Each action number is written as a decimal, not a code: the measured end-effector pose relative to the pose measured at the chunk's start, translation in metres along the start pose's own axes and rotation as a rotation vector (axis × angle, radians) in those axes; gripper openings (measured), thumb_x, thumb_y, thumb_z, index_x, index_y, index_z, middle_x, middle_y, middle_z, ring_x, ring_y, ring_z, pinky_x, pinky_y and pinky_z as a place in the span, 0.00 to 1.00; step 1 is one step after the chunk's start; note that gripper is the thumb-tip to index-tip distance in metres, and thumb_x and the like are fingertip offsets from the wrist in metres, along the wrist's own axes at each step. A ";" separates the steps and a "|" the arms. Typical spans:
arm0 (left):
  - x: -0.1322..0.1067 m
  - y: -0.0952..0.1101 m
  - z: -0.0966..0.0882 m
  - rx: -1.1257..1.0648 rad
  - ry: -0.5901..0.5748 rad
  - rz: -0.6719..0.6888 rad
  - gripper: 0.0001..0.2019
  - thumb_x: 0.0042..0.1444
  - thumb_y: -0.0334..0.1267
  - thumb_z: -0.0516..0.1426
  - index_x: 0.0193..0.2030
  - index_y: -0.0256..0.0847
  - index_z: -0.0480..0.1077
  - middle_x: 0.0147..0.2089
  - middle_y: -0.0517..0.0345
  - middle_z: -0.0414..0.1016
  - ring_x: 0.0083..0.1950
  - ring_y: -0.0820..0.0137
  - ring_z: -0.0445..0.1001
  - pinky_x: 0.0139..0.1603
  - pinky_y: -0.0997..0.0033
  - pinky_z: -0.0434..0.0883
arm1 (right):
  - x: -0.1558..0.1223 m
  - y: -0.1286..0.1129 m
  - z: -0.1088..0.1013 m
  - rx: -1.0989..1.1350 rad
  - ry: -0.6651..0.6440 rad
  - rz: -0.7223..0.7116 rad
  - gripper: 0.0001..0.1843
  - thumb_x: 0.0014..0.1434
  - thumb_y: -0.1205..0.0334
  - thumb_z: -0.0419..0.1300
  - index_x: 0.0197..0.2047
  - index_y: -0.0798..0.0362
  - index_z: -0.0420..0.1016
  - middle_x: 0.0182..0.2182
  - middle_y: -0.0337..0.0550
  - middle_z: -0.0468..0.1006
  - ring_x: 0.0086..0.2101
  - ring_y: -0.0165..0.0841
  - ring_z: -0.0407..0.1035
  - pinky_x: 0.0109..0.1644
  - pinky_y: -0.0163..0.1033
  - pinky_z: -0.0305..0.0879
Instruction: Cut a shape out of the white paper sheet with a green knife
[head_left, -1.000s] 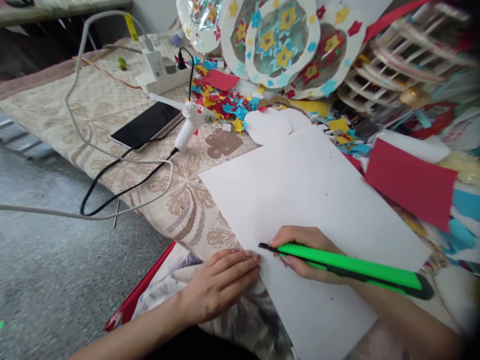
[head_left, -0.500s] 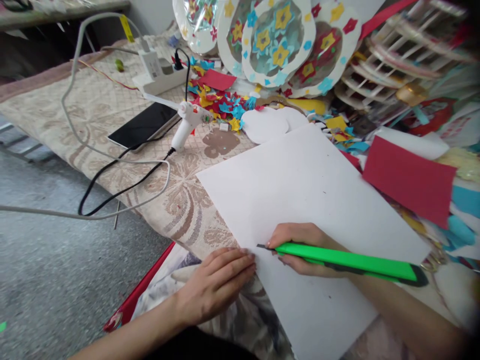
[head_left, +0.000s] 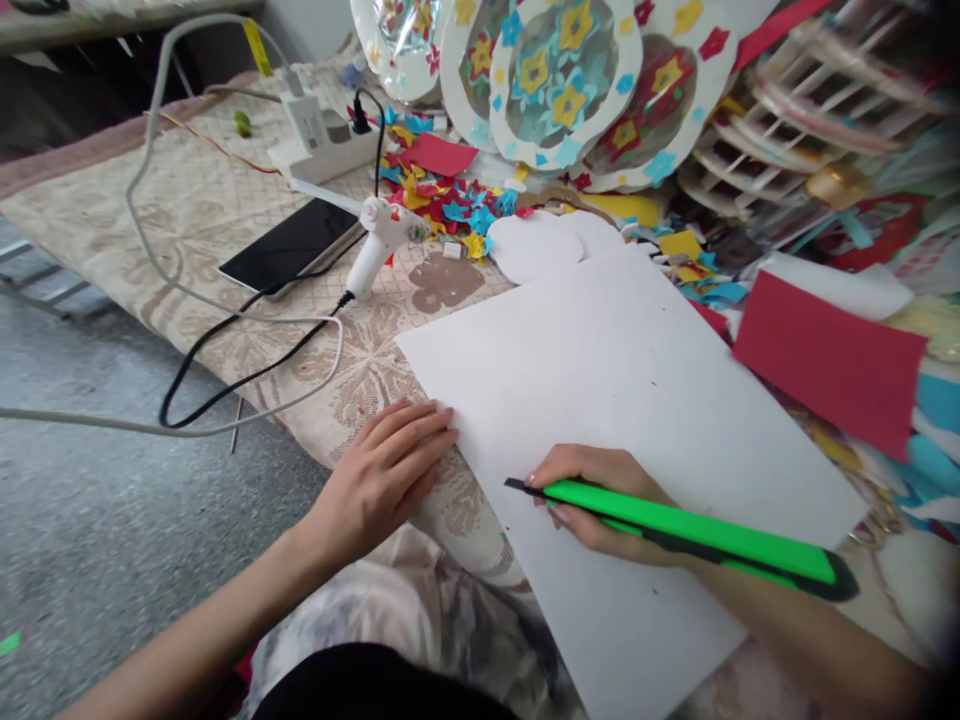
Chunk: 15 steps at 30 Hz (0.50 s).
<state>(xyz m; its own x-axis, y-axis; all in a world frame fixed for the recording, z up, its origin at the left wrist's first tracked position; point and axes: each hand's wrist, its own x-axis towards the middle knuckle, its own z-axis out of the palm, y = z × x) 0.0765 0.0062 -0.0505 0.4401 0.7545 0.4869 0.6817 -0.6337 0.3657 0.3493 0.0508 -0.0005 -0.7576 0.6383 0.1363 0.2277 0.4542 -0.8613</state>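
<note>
A large white sheet of paper lies on the patterned cloth in front of me. My right hand is closed round a bright green utility knife, its dark blade tip resting on the sheet near the left edge. My left hand lies flat with fingers stretched out, fingertips touching the sheet's left edge, palm on the cloth.
A white glue gun with black cord, a dark phone and a power strip lie at the back left. Coloured paper scraps, decorated plates and a red sheet crowd the back and right.
My left hand has slid up and to the left along the sheet's edge. The right hand with the knife has barely moved.
</note>
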 end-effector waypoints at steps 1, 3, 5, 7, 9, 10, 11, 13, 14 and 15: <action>0.002 -0.001 -0.001 -0.017 0.001 0.004 0.17 0.60 0.27 0.55 0.56 0.35 0.68 0.57 0.46 0.73 0.62 0.60 0.67 0.63 0.53 0.66 | 0.003 -0.002 0.001 -0.029 0.001 -0.017 0.14 0.53 0.76 0.54 0.42 0.54 0.70 0.29 0.39 0.74 0.27 0.26 0.69 0.30 0.30 0.65; 0.004 -0.002 -0.002 -0.050 0.012 0.006 0.17 0.60 0.26 0.55 0.56 0.34 0.68 0.56 0.45 0.75 0.61 0.61 0.68 0.61 0.54 0.68 | 0.007 -0.003 0.003 -0.056 -0.006 -0.034 0.14 0.53 0.76 0.54 0.42 0.54 0.70 0.29 0.39 0.74 0.27 0.26 0.69 0.31 0.29 0.65; 0.006 -0.003 -0.002 -0.080 0.026 0.002 0.16 0.60 0.26 0.55 0.55 0.33 0.69 0.54 0.46 0.75 0.59 0.62 0.70 0.59 0.57 0.70 | 0.010 -0.002 0.003 -0.061 -0.021 -0.032 0.14 0.53 0.76 0.54 0.42 0.54 0.70 0.29 0.39 0.74 0.28 0.26 0.70 0.31 0.29 0.65; 0.007 -0.004 -0.002 -0.103 0.033 0.001 0.16 0.60 0.25 0.55 0.55 0.34 0.69 0.54 0.46 0.76 0.58 0.63 0.70 0.58 0.58 0.71 | 0.010 0.001 0.003 -0.065 -0.045 -0.034 0.15 0.54 0.75 0.54 0.43 0.54 0.70 0.31 0.40 0.75 0.29 0.26 0.70 0.32 0.30 0.65; 0.007 -0.005 -0.003 -0.115 0.038 0.002 0.16 0.60 0.25 0.55 0.55 0.34 0.69 0.53 0.47 0.76 0.58 0.63 0.71 0.58 0.58 0.71 | 0.009 0.006 0.003 -0.074 -0.072 -0.036 0.14 0.54 0.74 0.55 0.44 0.53 0.70 0.33 0.41 0.75 0.31 0.27 0.70 0.34 0.31 0.66; 0.008 -0.005 -0.003 -0.119 0.041 0.003 0.16 0.60 0.25 0.55 0.54 0.35 0.69 0.53 0.47 0.76 0.58 0.63 0.71 0.58 0.58 0.71 | 0.009 0.008 0.003 -0.079 -0.085 -0.037 0.14 0.55 0.74 0.55 0.45 0.53 0.70 0.34 0.42 0.76 0.32 0.28 0.71 0.35 0.32 0.66; 0.008 -0.006 -0.003 -0.123 0.044 0.002 0.16 0.60 0.25 0.55 0.54 0.36 0.69 0.53 0.48 0.76 0.58 0.63 0.71 0.57 0.58 0.72 | 0.008 0.009 0.003 -0.083 -0.098 -0.037 0.14 0.55 0.74 0.55 0.45 0.53 0.70 0.35 0.42 0.76 0.32 0.28 0.71 0.35 0.33 0.66; 0.008 -0.006 -0.003 -0.128 0.051 -0.004 0.16 0.60 0.26 0.55 0.54 0.37 0.69 0.53 0.48 0.77 0.57 0.63 0.72 0.57 0.57 0.72 | 0.009 0.011 0.004 -0.090 -0.115 -0.042 0.15 0.56 0.73 0.55 0.46 0.52 0.69 0.36 0.43 0.76 0.34 0.29 0.71 0.36 0.34 0.67; 0.008 -0.006 -0.003 -0.129 0.056 -0.007 0.16 0.60 0.26 0.55 0.54 0.37 0.69 0.53 0.49 0.77 0.57 0.63 0.72 0.57 0.57 0.72 | 0.010 0.012 0.004 -0.096 -0.118 -0.048 0.15 0.55 0.74 0.55 0.46 0.52 0.69 0.36 0.43 0.76 0.34 0.29 0.72 0.37 0.34 0.67; 0.008 -0.005 -0.003 -0.129 0.061 -0.011 0.16 0.60 0.26 0.55 0.54 0.37 0.69 0.52 0.49 0.77 0.57 0.64 0.72 0.57 0.57 0.72 | 0.011 0.012 0.005 -0.101 -0.116 -0.058 0.16 0.55 0.74 0.55 0.46 0.52 0.69 0.36 0.42 0.76 0.34 0.30 0.72 0.37 0.34 0.67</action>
<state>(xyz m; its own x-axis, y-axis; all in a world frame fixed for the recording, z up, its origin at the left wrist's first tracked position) 0.0748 0.0155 -0.0462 0.3943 0.7522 0.5280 0.6040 -0.6451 0.4680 0.3411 0.0598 -0.0113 -0.8353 0.5361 0.1222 0.2374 0.5521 -0.7993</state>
